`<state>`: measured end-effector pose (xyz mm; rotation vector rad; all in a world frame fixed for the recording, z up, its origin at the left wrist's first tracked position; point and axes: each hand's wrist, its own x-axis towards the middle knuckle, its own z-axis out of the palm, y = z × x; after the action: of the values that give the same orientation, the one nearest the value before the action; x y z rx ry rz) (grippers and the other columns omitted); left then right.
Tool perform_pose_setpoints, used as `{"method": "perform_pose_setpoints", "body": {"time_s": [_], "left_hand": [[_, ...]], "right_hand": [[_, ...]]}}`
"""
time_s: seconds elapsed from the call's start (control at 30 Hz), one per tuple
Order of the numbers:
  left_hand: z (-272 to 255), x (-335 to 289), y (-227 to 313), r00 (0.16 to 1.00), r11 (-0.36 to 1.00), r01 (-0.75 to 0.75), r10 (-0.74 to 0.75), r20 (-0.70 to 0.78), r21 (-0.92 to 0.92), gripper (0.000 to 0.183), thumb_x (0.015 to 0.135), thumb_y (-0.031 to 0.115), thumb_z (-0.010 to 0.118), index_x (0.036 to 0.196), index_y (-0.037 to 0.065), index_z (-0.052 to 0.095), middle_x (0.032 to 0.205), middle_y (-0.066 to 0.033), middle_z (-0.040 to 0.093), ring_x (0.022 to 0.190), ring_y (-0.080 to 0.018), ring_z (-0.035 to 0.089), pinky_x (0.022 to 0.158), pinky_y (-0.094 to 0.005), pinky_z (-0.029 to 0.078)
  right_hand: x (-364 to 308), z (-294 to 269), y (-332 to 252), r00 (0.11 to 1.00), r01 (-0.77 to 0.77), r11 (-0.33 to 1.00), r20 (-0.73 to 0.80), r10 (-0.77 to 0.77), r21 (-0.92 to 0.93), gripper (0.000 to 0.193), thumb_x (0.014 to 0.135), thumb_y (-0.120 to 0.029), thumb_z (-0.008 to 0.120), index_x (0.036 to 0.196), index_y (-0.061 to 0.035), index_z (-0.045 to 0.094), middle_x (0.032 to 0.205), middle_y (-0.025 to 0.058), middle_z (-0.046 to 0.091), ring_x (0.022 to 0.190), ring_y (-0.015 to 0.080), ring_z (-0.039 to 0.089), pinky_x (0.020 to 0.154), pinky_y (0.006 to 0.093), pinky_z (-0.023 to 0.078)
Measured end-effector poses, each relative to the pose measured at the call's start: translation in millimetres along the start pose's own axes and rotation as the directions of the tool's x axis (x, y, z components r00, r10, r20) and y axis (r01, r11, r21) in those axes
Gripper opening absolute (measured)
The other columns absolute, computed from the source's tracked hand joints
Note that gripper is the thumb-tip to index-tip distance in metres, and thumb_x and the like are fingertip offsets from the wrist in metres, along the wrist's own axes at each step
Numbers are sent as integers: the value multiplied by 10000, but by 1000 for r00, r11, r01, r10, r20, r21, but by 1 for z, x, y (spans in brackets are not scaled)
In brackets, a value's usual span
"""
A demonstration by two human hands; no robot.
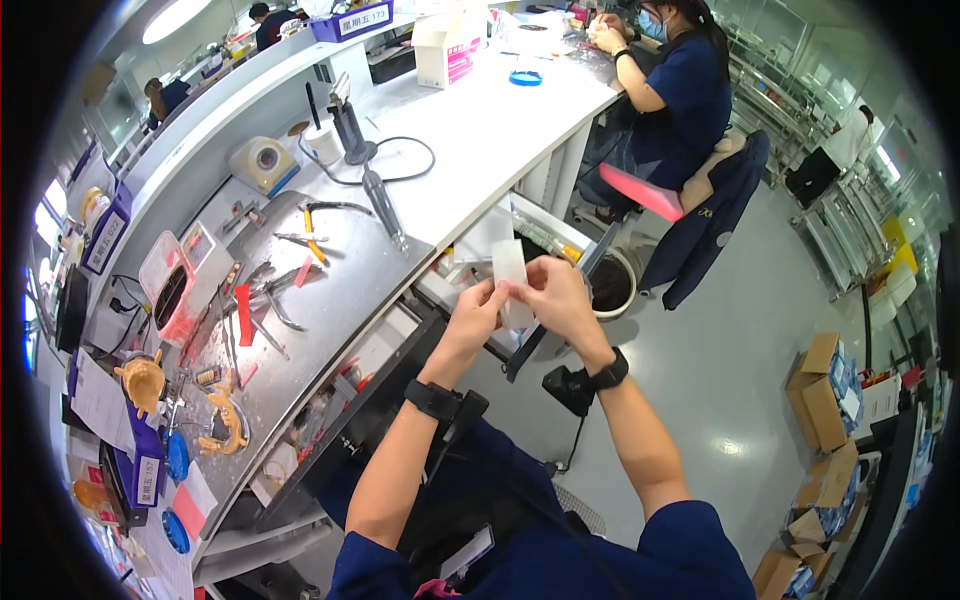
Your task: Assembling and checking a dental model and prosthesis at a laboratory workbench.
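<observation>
Both hands meet over an open drawer (560,225) at the bench's front edge. Between them stands a pale, translucent rectangular piece (509,262), like a small flat box or packet; its exact kind is unclear. My left hand (474,318) pinches it from the left, thumb and fingers closed. From the other side my right hand (562,298) grips it too, its thumb close to the left one. The fingers cover its lower middle. Inside the drawer lie white paper and clear packets, partly hidden by my hands.
On the bench at left lie a handpiece (381,203), pliers (316,235), a red strip (245,314) and dental models (226,420). A second drawer (385,335) also stands open. A bin (612,283) is right of the drawer. A co-worker (690,95) sits beyond; cartons (822,390) stand at right.
</observation>
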<state>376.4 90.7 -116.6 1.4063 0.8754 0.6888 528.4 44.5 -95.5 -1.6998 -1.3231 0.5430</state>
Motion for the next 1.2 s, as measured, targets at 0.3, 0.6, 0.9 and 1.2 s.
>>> {"method": "perform_pose_setpoints", "body": {"time_s": [0.3,0.6,0.9,1.2], "left_hand": [[6,-16,18,977,886,132,-41,209,-445,409,955,232,621,1277,15,493,1136,-73,634,1020,-155,630,837,-333,541],[28,-21,8,999,778,23,10,50,-628,375,967,280,614,1222,21,520,1057,-62,643,880,-119,644,697,-294,560],[19,-50,8,996,854,-47,2,-85,-519,333,992,346,566,1147,51,568,959,-7,642,774,-49,602,527,-213,448],[9,-22,13,812,823,-312,490,-317,475,667,947,329,625,1376,-107,359,1222,-204,569,1084,-225,579,895,-320,477]], "right_hand": [[-29,-42,-6,973,-112,876,230,1,469,157,883,-157,716,856,-34,623,749,-43,600,654,24,515,574,193,406],[-33,-19,0,983,36,288,-85,160,957,255,1016,-245,463,1098,-21,555,1048,81,648,950,172,639,853,312,513],[-47,-45,65,975,123,-45,-112,189,991,243,1040,-243,438,974,-28,531,837,76,588,777,177,590,762,312,505],[-91,-64,-60,946,203,723,-324,30,660,193,1024,-185,502,1104,-14,537,1065,64,610,960,125,587,854,293,467]]}}
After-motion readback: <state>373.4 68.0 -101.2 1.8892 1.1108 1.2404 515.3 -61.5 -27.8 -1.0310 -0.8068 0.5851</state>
